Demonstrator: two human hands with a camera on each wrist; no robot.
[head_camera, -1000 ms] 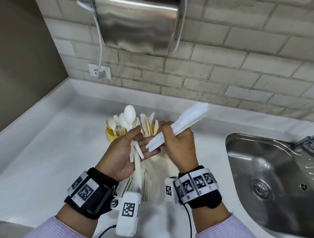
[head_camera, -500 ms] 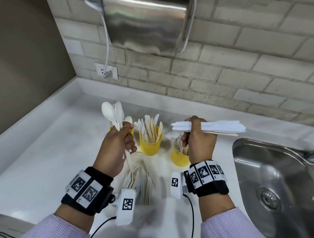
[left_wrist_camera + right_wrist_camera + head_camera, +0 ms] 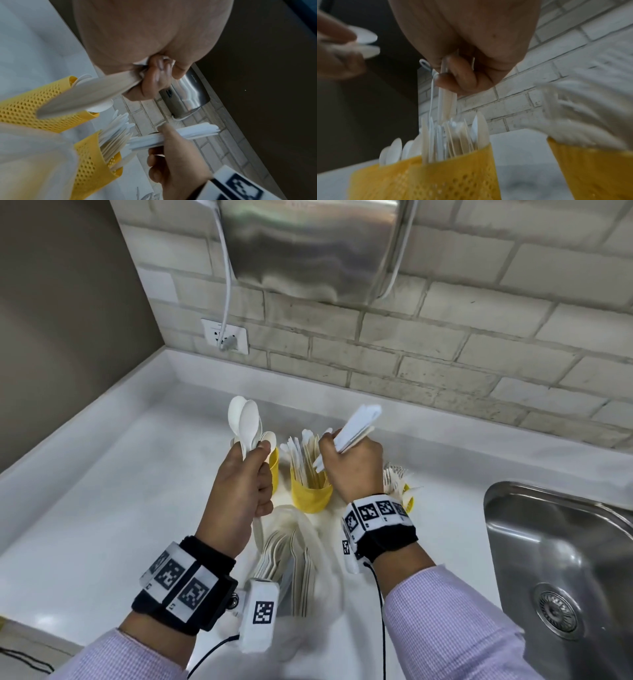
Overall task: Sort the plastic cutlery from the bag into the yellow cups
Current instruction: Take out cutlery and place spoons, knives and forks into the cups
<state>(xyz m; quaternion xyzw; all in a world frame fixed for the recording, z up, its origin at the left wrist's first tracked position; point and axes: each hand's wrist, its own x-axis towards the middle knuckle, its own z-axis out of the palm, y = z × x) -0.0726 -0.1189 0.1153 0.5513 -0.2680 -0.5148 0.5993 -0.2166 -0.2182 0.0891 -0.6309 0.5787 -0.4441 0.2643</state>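
Note:
Three perforated yellow cups stand in a row on the white counter. My left hand (image 3: 251,470) grips a few white spoons (image 3: 245,419) upright, bowls up, just in front of the left cup (image 3: 273,465), which holds spoons. My right hand (image 3: 349,463) grips a bundle of white knives (image 3: 358,424), its lower ends over the middle cup (image 3: 310,494), which is full of knives. The right cup (image 3: 407,501) with forks sits behind my right wrist. The clear bag (image 3: 294,559) with more cutlery lies between my forearms.
A steel sink (image 3: 561,570) opens at the right. A steel hand dryer (image 3: 308,248) hangs on the brick wall above the cups, its cable running to a socket (image 3: 224,337). A brown wall bounds the counter on the left.
My hands have come apart. The left raised the spoons upright by the left cup. The right swung the knife bundle from level to tilted, ends down over the middle cup.

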